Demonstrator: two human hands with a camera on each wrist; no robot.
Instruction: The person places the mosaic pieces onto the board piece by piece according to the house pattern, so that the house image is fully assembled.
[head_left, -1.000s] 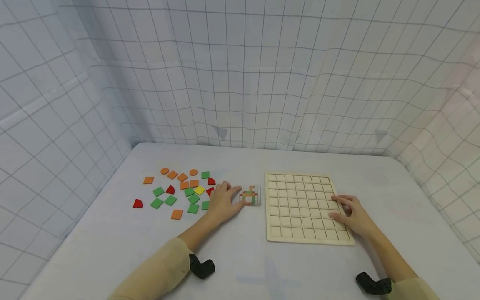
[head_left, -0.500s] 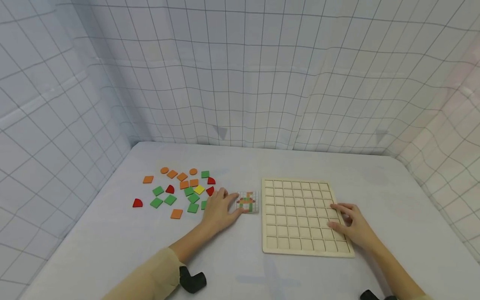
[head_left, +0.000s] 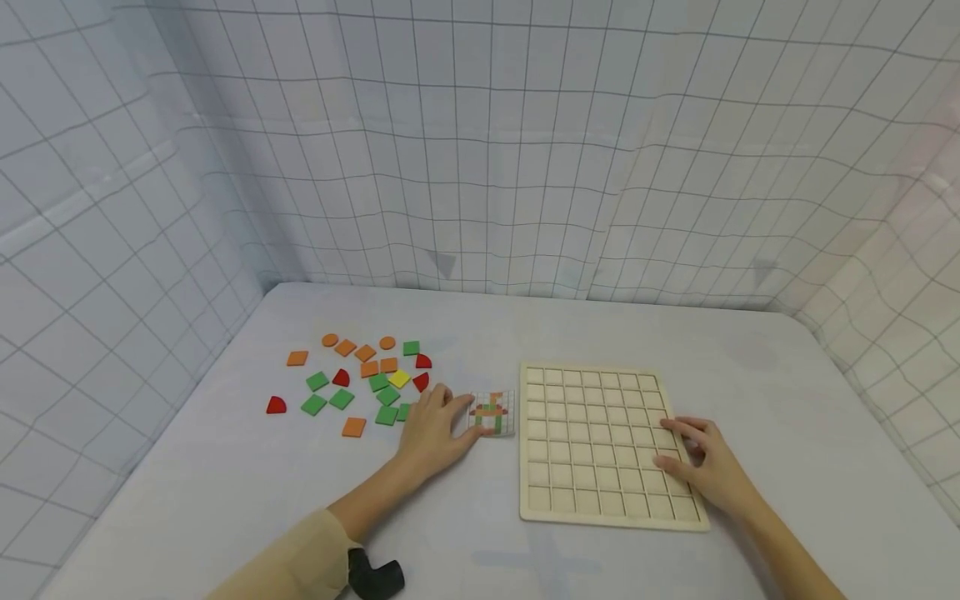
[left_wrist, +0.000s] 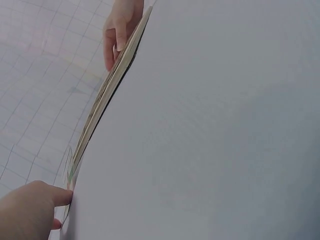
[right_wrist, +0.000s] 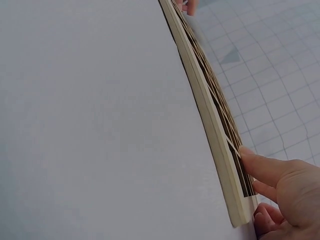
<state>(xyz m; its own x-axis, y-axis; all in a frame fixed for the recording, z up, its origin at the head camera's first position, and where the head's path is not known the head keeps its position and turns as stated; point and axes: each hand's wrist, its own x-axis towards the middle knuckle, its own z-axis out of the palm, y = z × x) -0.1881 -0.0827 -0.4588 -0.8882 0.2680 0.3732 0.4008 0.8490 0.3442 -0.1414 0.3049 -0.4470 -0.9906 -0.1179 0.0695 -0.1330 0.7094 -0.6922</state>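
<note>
My left hand [head_left: 433, 433] is at the left edge of a small pattern card [head_left: 491, 414], holding it between thumb and index finger. The card lies flat, printed with orange, red and green shapes on a grid. To its right lies a pale wooden grid board [head_left: 607, 446] with bare square cells. My right hand [head_left: 716, 471] holds the board's right side, with thumb and index fingertip on its cells. In the right wrist view the thumb [right_wrist: 265, 167] lies over the board's edge, and other fingers are curled beside it.
Left of the card lie several loose flat pieces: green squares [head_left: 342, 399], orange squares [head_left: 354, 427], orange discs [head_left: 387, 342], red quarter-circles [head_left: 276, 405] and a yellow square [head_left: 399, 379]. A white gridded curtain [head_left: 495, 167] stands around the table [head_left: 225, 500].
Both hands have moved toward the near side of the table. The board and card have slid along with them, slightly to the left. The loose pieces stay where they were.
</note>
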